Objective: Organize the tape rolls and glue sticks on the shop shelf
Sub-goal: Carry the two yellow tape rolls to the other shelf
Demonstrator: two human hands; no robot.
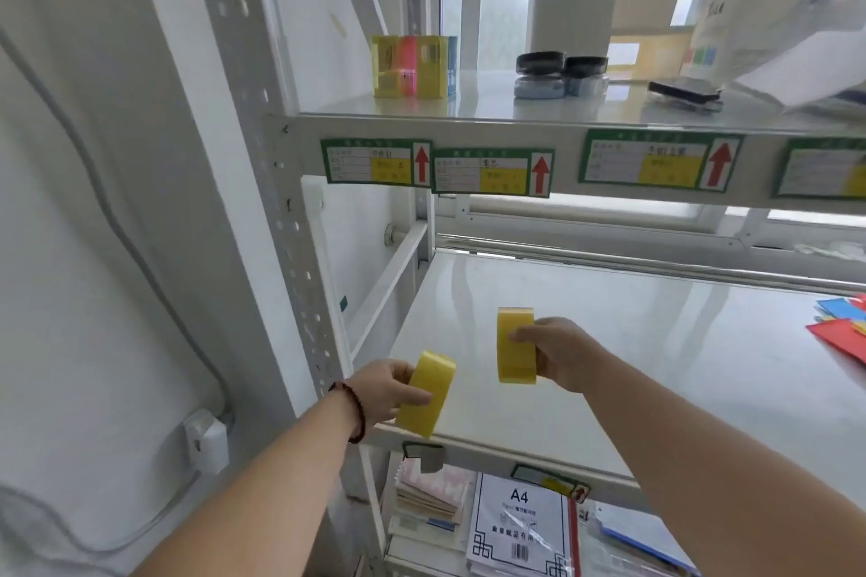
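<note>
I hold two yellow tape rolls over the middle shelf of a white metal rack. My left hand grips one yellow tape roll, tilted, above the shelf's front left corner. My right hand grips the other yellow tape roll, held on edge a little farther in. Both rolls hang above the shelf surface. On the upper shelf lie dark tape rolls stacked in two low piles.
The upper shelf also carries a yellow and pink pack, a white holder with dark items, and cardboard boxes. Coloured paper lies at the middle shelf's right edge. A4 paper packs fill the shelf below. A rack post stands left.
</note>
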